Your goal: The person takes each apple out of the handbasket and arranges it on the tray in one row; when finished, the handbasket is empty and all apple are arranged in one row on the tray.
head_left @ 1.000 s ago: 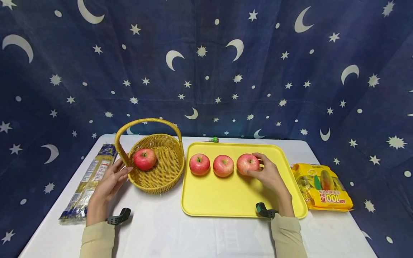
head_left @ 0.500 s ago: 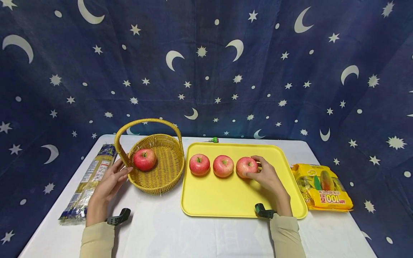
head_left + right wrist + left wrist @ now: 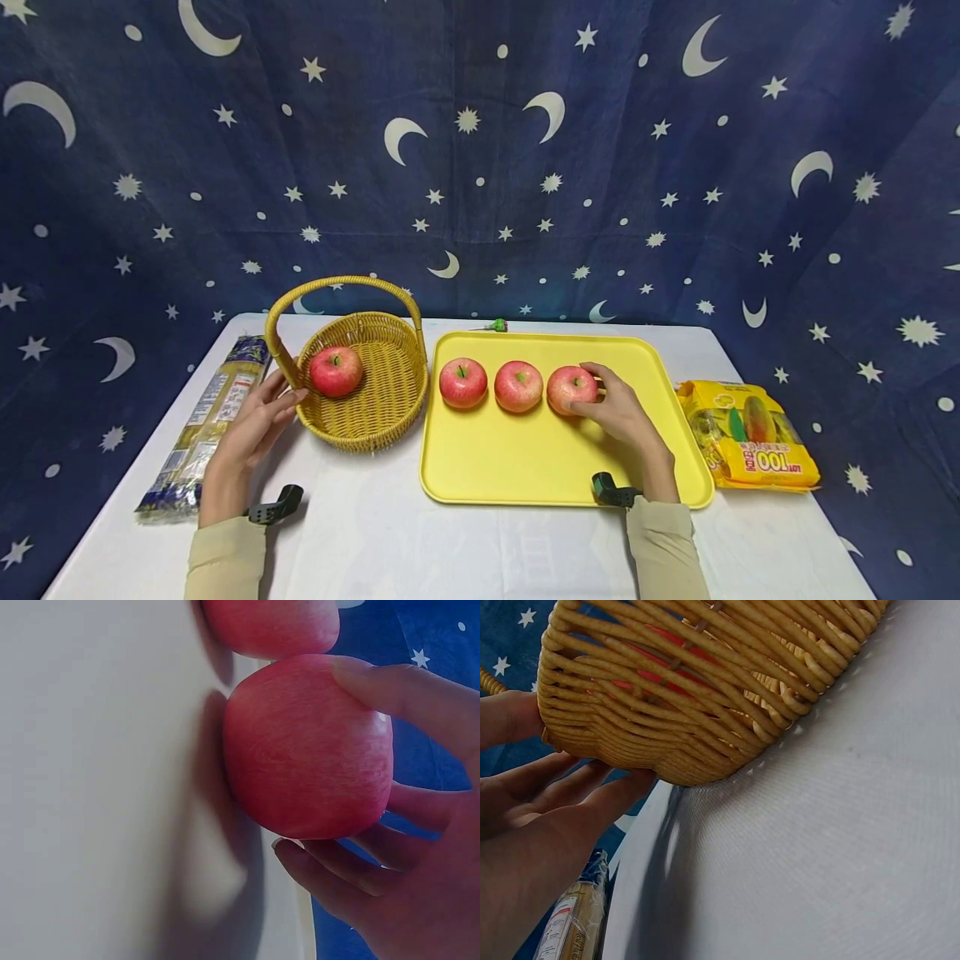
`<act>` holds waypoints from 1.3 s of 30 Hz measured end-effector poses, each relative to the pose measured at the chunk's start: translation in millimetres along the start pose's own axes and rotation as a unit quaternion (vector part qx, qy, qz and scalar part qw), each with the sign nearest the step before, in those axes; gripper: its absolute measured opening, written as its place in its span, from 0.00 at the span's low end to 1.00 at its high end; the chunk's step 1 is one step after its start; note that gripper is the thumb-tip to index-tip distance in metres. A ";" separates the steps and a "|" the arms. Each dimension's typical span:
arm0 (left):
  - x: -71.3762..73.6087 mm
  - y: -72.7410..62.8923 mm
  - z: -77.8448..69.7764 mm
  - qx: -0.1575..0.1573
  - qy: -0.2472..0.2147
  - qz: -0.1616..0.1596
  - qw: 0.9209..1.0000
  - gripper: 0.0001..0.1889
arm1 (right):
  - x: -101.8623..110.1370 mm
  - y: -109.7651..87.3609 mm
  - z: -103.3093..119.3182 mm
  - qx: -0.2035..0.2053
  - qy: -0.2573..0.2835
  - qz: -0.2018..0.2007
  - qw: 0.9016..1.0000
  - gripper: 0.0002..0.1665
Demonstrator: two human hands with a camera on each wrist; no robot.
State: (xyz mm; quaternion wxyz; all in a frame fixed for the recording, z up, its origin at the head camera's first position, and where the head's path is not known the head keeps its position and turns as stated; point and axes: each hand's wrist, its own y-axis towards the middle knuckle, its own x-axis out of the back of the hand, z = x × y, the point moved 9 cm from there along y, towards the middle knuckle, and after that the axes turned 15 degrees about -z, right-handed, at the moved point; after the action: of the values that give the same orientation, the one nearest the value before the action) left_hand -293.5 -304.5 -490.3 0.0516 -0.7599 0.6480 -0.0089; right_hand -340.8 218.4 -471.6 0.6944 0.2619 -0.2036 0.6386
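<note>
On the yellow tray (image 3: 510, 458), my right hand (image 3: 626, 417) holds the rightmost red apple (image 3: 570, 388) between thumb and fingers. The right wrist view shows the thumb on one side of this apple (image 3: 300, 750) and fingertips on the other. Two more apples stand left of it, a middle apple (image 3: 518, 387) and a left apple (image 3: 462, 383). My left hand (image 3: 251, 425) holds the left side of the wicker basket (image 3: 367, 433) by the foot of its handle, thumb at the rim and fingers against the outer wall. Inside the basket sits another apple (image 3: 336, 372).
Left of the basket lies a clear packet of dry noodles (image 3: 202, 433). A yellow snack bag (image 3: 750, 437) lies right of the tray. Behind the tray is a small green object (image 3: 498, 325). A dark blue starry curtain (image 3: 480, 167) hangs behind the white table (image 3: 360, 533).
My right hand and its apple have shifted slightly left and nearer to me, close beside the middle apple. The left hand and basket have stayed in place.
</note>
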 end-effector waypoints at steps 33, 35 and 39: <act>1.8 0.2 1.6 0.009 0.012 -0.009 1.000 0.42 | 13.4 -8.0 73.1 0.119 0.084 -0.159 0.976 0.28; 2.1 0.6 0.6 0.005 0.007 -0.007 1.000 0.42 | 6.1 -6.8 82.2 0.125 0.105 -0.161 0.973 0.27; 1.7 1.0 0.0 -0.001 -0.008 -0.004 1.000 0.41 | -12.3 -5.4 98.2 0.135 0.123 -0.146 0.972 0.24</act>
State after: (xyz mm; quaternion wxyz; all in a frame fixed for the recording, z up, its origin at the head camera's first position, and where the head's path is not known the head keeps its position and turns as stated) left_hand -294.2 -306.3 -490.5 0.0556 -0.7625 0.6446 -0.0025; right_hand -331.6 147.3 -403.2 0.7578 0.2995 0.0118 0.5796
